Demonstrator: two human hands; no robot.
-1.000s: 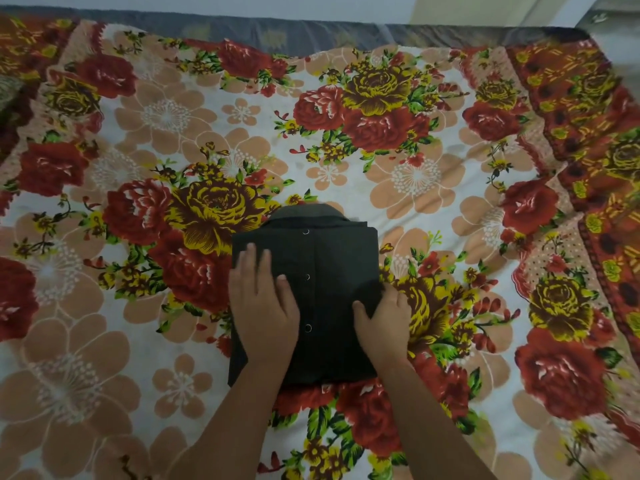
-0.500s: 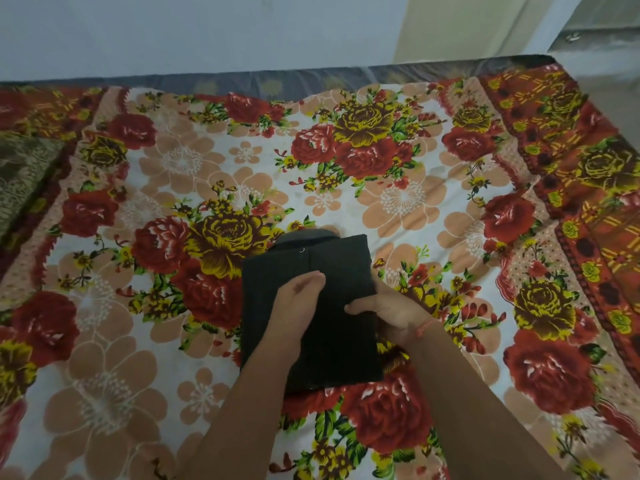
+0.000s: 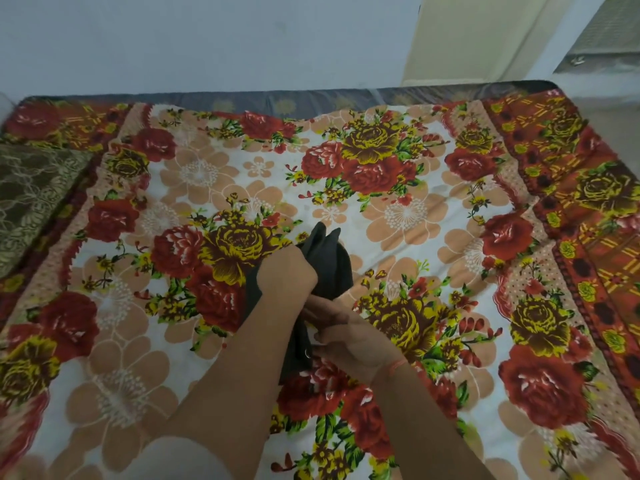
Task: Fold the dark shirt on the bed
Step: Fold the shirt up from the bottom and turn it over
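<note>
Both hands are on the dark shirt (image 3: 330,263) right in the middle of the bed, over the floral sheet (image 3: 408,209). The left hand (image 3: 286,271) is curled over the upper part of the bundle, knuckles up, and a dark flap of cloth pokes out just beyond it. The right hand (image 3: 349,341) sits lower and nearer, its fingers wrapped round the bottom end of the shirt, close to a small pale button (image 3: 307,355). The shirt runs as a narrow, bunched strip between the two grips. From here it's hard to tell whether it rests on the sheet or hangs just clear of it. A brown patterned cloth (image 3: 31,195) lies well apart at the left edge.
</note>
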